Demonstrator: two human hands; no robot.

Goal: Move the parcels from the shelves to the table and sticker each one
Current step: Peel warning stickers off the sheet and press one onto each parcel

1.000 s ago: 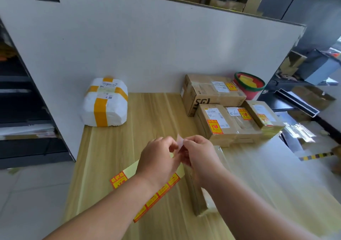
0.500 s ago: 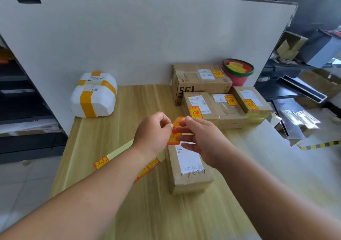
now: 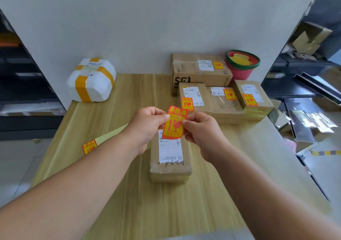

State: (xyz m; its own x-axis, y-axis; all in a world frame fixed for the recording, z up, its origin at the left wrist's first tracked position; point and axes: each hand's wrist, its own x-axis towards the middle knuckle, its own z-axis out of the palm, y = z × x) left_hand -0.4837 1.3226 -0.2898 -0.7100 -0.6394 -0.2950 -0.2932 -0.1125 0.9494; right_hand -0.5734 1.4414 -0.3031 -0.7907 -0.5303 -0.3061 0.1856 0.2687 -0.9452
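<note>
An orange and yellow fragile sticker (image 3: 174, 124) hangs face up between my two hands, just above the far end of a brown parcel (image 3: 170, 163) with a white label. My left hand (image 3: 146, 127) pinches the sticker's left edge and my right hand (image 3: 201, 131) pinches its right edge. Under my left forearm lies the yellow backing strip (image 3: 103, 140) with another sticker on it. Several brown boxes (image 3: 212, 99) bearing stickers stand at the back right of the wooden table (image 3: 114, 193).
A white foam parcel (image 3: 91, 81) with yellow tape sits at the back left against a white board (image 3: 147, 22). A red bowl (image 3: 241, 64) with a green rim stands behind the boxes. Dark shelves (image 3: 22, 92) flank the left; cartons and clutter fill the floor on the right.
The sticker has come off the backing strip and now hangs spread between both hands. The view has tilted down and closer to the parcel under my hands.
</note>
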